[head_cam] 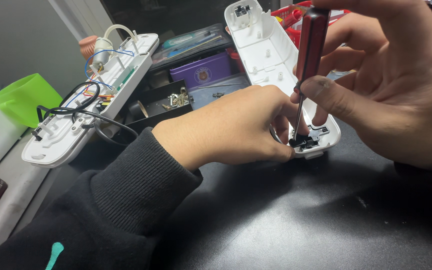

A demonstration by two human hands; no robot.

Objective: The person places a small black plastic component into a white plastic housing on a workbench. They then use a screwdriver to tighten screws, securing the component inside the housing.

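The fingers of the right hand [396, 85] pinch the dark red handle of a screwdriver [310, 47], thumb on the near side and the other fingers curled behind it. The tool stands almost upright, its thin metal shaft running down to a small black part [308, 139] seated in the near end of a white plastic housing [276, 65]. The tip rests on or right at that black part; whether it sits in a screw head cannot be told.

The left hand [231, 127] lies just left of the black part, its fingers bent and pressed against the near end of the housing, holding it. The fingertips are mostly hidden behind the knuckles. A black sleeve [126, 200] covers the left forearm.

The white housing lies open side up on a dark work surface [301, 220], stretching away from the hands.

Well to the left of the housing lies a second white housing half [61, 135], with black, blue and red wires [83, 97] looped across it. Between the two halves sits a black tray [156, 107] with small metal screws, and behind it a purple box [201, 72]. A green plastic container [23, 97] stands further left of the wired half. A red basket [296, 20] shows behind the housing's far end.
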